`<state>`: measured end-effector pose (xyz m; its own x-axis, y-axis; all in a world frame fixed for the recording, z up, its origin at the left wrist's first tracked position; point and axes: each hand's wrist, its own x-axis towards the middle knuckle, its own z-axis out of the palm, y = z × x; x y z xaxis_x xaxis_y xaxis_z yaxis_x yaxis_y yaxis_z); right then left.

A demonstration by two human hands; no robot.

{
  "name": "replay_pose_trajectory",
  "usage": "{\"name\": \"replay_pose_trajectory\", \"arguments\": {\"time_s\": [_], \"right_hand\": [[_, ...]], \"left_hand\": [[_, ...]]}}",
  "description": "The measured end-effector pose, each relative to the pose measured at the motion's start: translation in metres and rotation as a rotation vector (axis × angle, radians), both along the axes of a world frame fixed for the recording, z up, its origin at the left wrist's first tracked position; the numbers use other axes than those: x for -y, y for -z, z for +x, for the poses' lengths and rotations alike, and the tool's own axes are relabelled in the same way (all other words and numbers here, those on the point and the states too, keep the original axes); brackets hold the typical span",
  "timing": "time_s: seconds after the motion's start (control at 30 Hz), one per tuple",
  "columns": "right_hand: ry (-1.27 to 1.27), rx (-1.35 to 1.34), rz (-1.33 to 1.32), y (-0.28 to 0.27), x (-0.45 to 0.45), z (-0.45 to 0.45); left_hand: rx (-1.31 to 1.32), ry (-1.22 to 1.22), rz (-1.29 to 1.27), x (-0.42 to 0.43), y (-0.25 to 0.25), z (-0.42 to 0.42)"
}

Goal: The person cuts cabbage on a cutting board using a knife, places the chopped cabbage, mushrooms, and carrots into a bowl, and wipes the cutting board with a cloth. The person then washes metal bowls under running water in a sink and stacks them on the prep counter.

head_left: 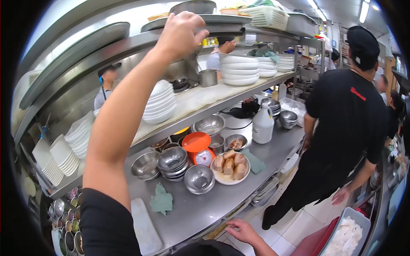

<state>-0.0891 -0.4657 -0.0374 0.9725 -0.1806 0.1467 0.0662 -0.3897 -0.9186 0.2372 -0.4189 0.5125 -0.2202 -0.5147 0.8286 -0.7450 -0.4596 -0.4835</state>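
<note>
My left hand (181,35) is raised to the top shelf, its fingers apart in front of a round metal tray (230,18). Nothing shows in its fingers. Low in the view, my right hand (242,231) hangs near the front edge of the steel counter, fingers apart and holding nothing. On the counter stand an orange scale (203,157), a white plate (229,182) of browned meat pieces and stacked metal bowls (172,159). A green cloth (161,199) and a white cutting board (145,226) lie nearer to me.
A person (341,115) in black stands at the right. White plates (239,68) fill the middle shelf. A white jug (262,124) stands farther along the counter. At the lower right is a tub (366,222) of white food; small containers (69,240) are lower left.
</note>
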Motion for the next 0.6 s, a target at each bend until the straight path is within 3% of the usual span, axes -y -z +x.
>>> {"name": "replay_pose_trajectory", "arguments": {"time_s": [0.07, 0.13, 0.27, 0.37, 0.43, 0.53, 0.57, 0.6], "right_hand": [[-0.065, -0.039, -0.063, -0.003, -0.008, 0.006], [-0.121, -0.043, -0.14, -0.006, -0.018, 0.015], [-0.163, 0.007, -0.221, -0.018, -0.049, 0.028], [-0.157, 0.027, -0.246, -0.03, -0.085, 0.026], [-0.167, -0.005, -0.242, -0.035, -0.115, 0.016], [-0.204, -0.036, -0.231, -0.038, -0.163, -0.001], [-0.224, 0.002, -0.256, -0.031, -0.177, -0.008], [-0.245, 0.043, -0.282, -0.026, -0.189, -0.014]], "left_hand": [[0.25, -0.054, 0.056, -0.032, 0.028, -0.029], [0.335, -0.161, 0.113, -0.076, 0.035, -0.066], [0.5, -0.369, -0.129, -0.18, 0.001, -0.103], [0.414, -0.859, -0.259, -0.266, -0.031, -0.09], [-0.001, -1.083, -0.145, -0.303, -0.05, -0.106], [-0.241, -0.986, -0.048, -0.34, -0.056, -0.1], [-0.141, -0.788, -0.002, -0.358, -0.058, -0.076], [-0.116, -0.771, -0.026, -0.359, -0.055, -0.071]]}}
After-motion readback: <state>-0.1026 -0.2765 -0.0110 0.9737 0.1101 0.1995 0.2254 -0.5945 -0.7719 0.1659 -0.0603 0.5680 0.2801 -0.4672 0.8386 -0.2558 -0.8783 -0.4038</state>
